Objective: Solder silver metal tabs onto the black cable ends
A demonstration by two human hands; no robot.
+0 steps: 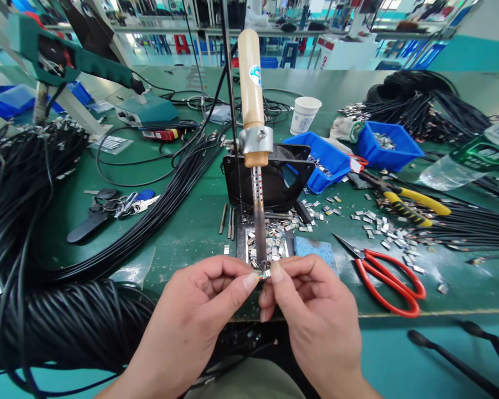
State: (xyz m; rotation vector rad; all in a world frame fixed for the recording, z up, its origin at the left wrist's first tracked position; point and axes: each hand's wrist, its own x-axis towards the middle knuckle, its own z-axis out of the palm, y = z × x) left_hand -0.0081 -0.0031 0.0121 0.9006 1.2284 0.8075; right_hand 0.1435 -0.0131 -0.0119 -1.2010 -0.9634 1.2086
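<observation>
Fingertips (249, 282) of my left hand (199, 316) and right hand (311, 316) pinch together on a small metal clip (266, 273) at the tip of the upright soldering iron (258, 221), so I judge this piece half done, with a heap of clips (276, 239) just beyond and red scissors (362, 260) to the right.

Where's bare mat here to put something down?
Best patch: green mat between the black cable run and the soldering iron stand. A thinner strip right of the red scissors, by the front edge. Crowded: metal clips around the yellow pliers, and centre front, where left hand and right hand pinch a small metal piece.
</observation>
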